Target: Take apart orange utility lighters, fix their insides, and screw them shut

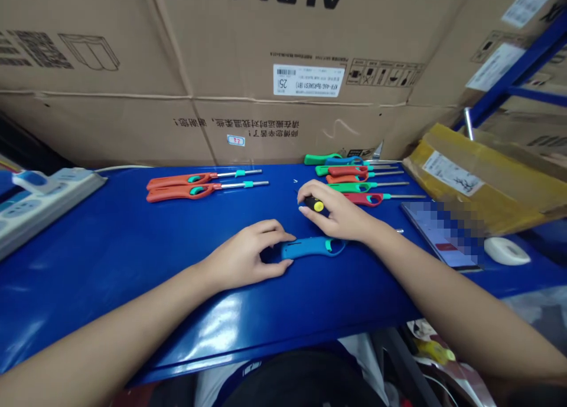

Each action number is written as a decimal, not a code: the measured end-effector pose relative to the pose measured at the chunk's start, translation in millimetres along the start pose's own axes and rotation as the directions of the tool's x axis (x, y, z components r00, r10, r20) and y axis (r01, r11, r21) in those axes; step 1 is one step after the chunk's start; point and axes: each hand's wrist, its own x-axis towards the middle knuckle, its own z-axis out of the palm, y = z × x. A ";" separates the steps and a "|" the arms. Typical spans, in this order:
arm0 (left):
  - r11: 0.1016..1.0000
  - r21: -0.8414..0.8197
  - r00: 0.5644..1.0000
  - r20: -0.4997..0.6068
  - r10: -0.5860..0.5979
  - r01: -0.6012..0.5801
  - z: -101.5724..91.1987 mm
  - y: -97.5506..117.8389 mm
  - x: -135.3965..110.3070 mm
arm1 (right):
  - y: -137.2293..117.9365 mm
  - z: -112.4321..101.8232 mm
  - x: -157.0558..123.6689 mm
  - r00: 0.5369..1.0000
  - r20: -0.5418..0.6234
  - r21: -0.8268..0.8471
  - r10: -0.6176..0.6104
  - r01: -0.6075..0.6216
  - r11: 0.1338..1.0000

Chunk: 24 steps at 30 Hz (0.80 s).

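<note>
Head view: on the blue tabletop (133, 247), front middle, lies a blue lighter (305, 248). The left hand (245, 259) pinches its butt end. The right hand (339, 218) grips a yellow-tipped screwdriver (315, 204) just above it. Seemingly a screw-driving step, which calls for the lighter to be pinned steady.

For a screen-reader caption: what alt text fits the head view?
On a blue table, a person's left hand grips the end of a blue lighter while the right hand holds a black-and-yellow tool beside it. Two orange lighters lie behind at left, a mixed-colour pile at right, before cardboard boxes.
</note>
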 end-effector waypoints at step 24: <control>0.997 -0.042 0.997 0.043 0.069 -0.067 -4.1 0.8 -2.6 | 2.6 3.5 2.8 0.847 -0.413 0.357 0.334 -0.186 0.915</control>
